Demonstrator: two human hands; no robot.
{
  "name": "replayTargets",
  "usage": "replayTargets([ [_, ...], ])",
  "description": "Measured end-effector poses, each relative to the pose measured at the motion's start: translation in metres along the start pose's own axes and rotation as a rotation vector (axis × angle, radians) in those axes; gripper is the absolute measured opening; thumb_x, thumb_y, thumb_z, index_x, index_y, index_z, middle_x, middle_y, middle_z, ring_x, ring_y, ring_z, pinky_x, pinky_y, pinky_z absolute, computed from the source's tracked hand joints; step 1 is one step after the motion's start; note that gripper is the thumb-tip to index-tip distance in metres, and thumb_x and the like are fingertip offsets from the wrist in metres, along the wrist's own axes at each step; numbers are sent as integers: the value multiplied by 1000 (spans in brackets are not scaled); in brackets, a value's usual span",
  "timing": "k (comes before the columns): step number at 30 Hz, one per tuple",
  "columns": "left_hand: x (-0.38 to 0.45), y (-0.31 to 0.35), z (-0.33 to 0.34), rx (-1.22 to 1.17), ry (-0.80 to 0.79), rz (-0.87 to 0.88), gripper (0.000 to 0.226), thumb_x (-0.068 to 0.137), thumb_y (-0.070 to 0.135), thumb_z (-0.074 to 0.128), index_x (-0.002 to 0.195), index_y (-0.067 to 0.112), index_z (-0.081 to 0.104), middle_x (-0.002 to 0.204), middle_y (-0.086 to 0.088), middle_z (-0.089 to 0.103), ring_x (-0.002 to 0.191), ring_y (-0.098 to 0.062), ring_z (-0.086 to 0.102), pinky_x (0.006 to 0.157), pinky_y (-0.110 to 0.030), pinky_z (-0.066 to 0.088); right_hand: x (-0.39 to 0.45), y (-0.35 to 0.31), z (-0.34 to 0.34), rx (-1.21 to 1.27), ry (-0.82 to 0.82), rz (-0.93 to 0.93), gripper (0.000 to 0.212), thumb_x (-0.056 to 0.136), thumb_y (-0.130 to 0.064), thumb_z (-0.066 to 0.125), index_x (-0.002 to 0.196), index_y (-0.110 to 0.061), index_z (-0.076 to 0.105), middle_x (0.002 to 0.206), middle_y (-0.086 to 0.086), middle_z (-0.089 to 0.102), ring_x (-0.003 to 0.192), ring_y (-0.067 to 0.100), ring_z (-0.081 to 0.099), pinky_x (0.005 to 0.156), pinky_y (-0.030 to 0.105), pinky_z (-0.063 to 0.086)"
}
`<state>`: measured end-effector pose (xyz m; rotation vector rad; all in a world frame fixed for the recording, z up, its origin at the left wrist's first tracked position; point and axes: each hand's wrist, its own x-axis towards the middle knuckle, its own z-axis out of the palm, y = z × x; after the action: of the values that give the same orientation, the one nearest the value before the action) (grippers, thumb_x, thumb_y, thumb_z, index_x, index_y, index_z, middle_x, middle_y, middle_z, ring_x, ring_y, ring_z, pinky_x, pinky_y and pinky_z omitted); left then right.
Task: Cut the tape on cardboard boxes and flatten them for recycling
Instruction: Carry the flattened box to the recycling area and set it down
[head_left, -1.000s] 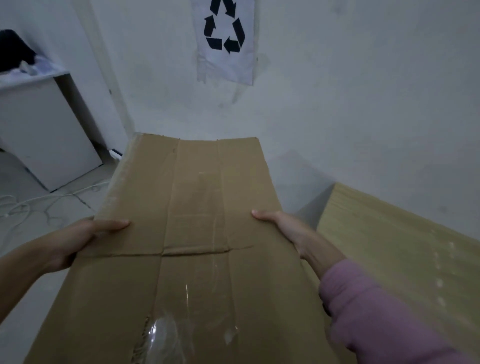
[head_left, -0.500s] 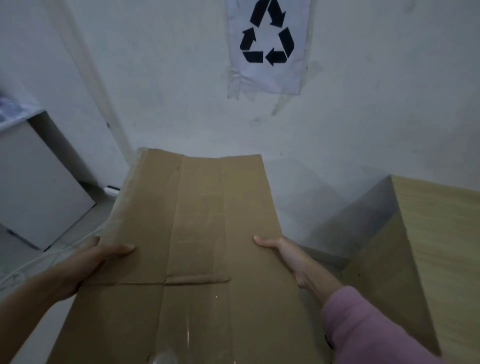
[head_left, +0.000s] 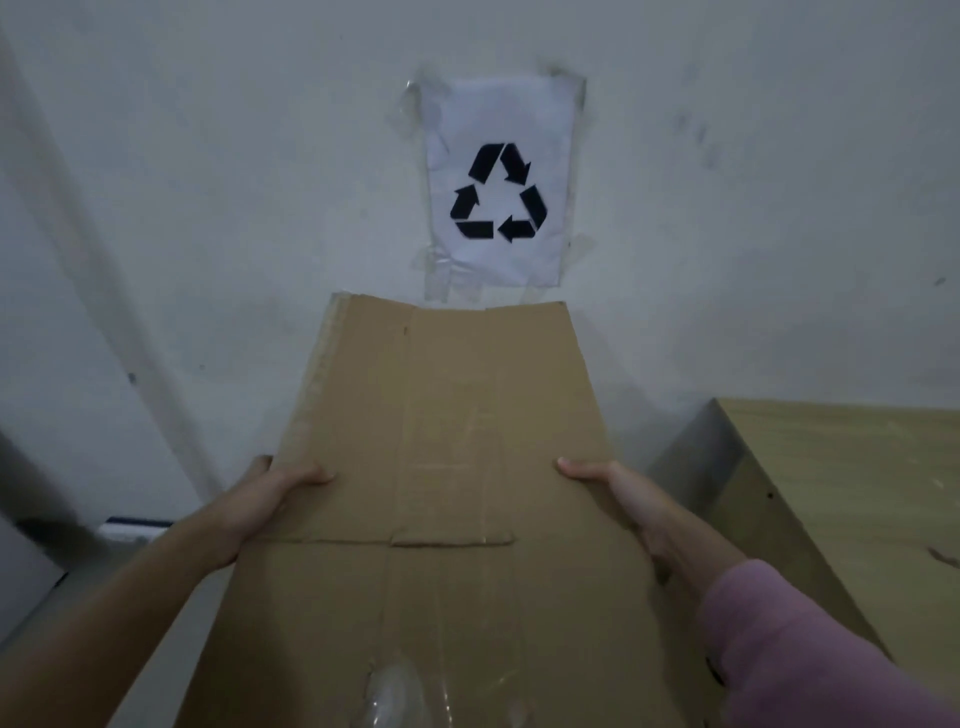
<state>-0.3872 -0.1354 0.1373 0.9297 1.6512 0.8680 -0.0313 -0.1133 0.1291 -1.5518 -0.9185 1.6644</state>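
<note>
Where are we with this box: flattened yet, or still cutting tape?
Flattening looks done: the cardboard box is a flat sheet, with shiny clear tape left on its near end. In hand: the left hand and right hand grip its side edges, holding it towards the wall below the recycling sign. Left: setting it down. No drop-off spot or other boxes are in view.

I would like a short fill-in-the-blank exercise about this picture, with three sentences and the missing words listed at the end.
1. Both hands, the left hand and the right hand, hold a flattened ____ box.
2. The paper sheet taped to the wall shows a black ____ symbol.
3. The right arm wears a ____ sleeve.

Missing words: cardboard; recycling; pink
</note>
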Motion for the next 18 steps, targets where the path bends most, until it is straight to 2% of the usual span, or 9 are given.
replayTargets([
  [2, 2, 11, -1, -15, -37, 44, 51, 84, 27, 65, 123, 5, 41, 103, -16, 54, 86, -29, 58, 65, -35, 47, -16, -7, 4, -2, 45, -35, 32, 74, -30, 75, 99, -11, 69, 83, 14, 73, 68, 29, 68, 67, 39, 56],
  [4, 2, 19, -1, -30, -86, 61, 58, 79, 30, 69, 124, 5, 41, 102, -16, 54, 84, -28, 58, 64, -34, 46, -29, -9, 8, 4, 98, -66, 26, 76, -28, 74, 96, -13, 69, 79, 13, 72, 66, 28, 66, 65, 37, 55],
  [6, 0, 24, -1, -11, -148, 85, 79, 54, 38, 76, 119, 8, 43, 102, -15, 55, 84, -28, 59, 64, -34, 47, -36, -3, 11, 23, 164, -96, 34, 72, -28, 76, 101, -12, 70, 86, 13, 73, 71, 29, 68, 60, 33, 56],
  [7, 4, 24, -1, -4, -163, 84, 83, 46, 39, 73, 117, 9, 44, 102, -15, 56, 83, -27, 60, 64, -34, 47, -37, 3, 12, 38, 201, -105, 41, 68, -29, 79, 104, -11, 70, 91, 14, 73, 75, 30, 69, 59, 33, 55],
  [10, 11, 17, 2, 21, -202, 77, 78, 49, 38, 65, 118, 8, 43, 101, -14, 56, 82, -26, 59, 63, -32, 46, -34, 28, 15, 101, 267, -88, 54, 61, -30, 83, 107, -7, 68, 95, 17, 72, 78, 32, 70, 58, 35, 55],
  [13, 35, -8, 9, 67, -222, 67, 78, 49, 39, 64, 117, 9, 43, 99, -12, 57, 82, -24, 60, 61, -30, 45, -21, 61, 16, 157, 257, -77, 47, 65, -25, 80, 105, -5, 69, 93, 18, 72, 77, 32, 69, 60, 34, 55],
  [16, 65, -44, 23, 84, -234, 39, 77, 49, 39, 65, 117, 9, 43, 101, -11, 57, 84, -23, 60, 61, -30, 44, 10, 104, 15, 158, 267, -43, 54, 56, -31, 83, 102, -5, 71, 92, 18, 72, 82, 35, 69, 69, 40, 56],
  [18, 89, -79, 36, 91, -235, 29, 78, 50, 39, 66, 118, 8, 43, 103, -11, 57, 86, -22, 60, 61, -30, 44, 38, 138, 13, 155, 300, -39, 52, 58, -30, 83, 102, -6, 71, 91, 16, 73, 81, 34, 70, 73, 41, 57],
])
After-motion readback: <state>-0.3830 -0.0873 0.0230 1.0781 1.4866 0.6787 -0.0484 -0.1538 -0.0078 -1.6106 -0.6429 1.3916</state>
